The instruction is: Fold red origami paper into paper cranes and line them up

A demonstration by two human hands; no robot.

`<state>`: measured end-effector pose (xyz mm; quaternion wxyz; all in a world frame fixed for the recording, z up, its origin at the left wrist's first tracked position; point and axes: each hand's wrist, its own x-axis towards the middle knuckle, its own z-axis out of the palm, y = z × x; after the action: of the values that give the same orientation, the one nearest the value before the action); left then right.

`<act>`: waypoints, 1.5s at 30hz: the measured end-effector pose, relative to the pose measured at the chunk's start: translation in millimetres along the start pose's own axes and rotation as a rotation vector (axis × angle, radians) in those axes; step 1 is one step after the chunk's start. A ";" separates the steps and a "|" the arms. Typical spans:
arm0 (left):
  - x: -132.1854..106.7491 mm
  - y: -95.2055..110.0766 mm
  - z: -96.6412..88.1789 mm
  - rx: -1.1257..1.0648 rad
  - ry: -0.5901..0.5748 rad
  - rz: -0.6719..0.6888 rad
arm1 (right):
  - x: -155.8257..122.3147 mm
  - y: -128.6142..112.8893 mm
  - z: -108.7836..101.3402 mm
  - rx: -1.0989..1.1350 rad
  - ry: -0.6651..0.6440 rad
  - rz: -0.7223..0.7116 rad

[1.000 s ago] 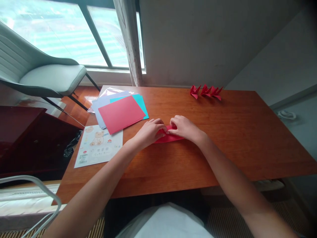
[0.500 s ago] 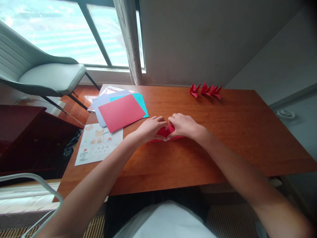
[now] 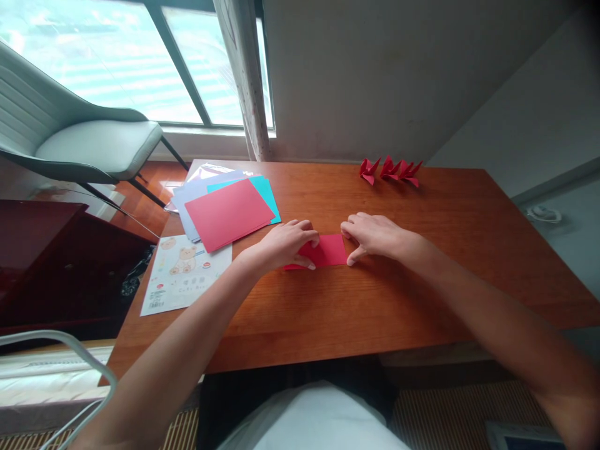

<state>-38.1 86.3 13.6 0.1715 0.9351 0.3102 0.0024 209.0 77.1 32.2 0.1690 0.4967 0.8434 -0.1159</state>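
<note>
A small folded red paper (image 3: 327, 250) lies flat on the wooden table (image 3: 403, 294). My left hand (image 3: 284, 244) rests on its left part, fingers curled and pressing it down. My right hand (image 3: 375, 236) sits at the paper's right edge, its fingertips and thumb touching that edge, fingers bent but apart. The left portion of the paper is hidden under my left hand.
A stack of coloured sheets (image 3: 227, 209), red on top over teal and pale blue, lies at the back left. A printed bear sheet (image 3: 185, 275) overhangs the left edge. Three red folded paper figures (image 3: 389, 170) stand at the back by the wall. A grey chair (image 3: 89, 144) stands by the window.
My right hand slid rightward off the middle of the red paper to its right edge, uncovering a flat rectangle. My left hand stayed in place on the paper.
</note>
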 end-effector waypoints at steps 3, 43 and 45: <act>8.6 10.1 -3.3 0.066 -0.053 -0.061 | -2.7 0.5 -1.6 -0.001 -0.021 0.028; -55.9 -10.0 8.6 0.170 0.140 -0.377 | -9.8 -19.4 -5.1 0.183 0.084 0.157; -55.7 -11.4 10.7 0.127 0.158 -0.369 | -5.4 -23.5 -1.7 0.283 0.172 0.115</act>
<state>-88.5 59.0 5.6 0.0847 0.8682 0.4883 0.0247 190.5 62.1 36.5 0.0309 0.5709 0.8003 -0.1808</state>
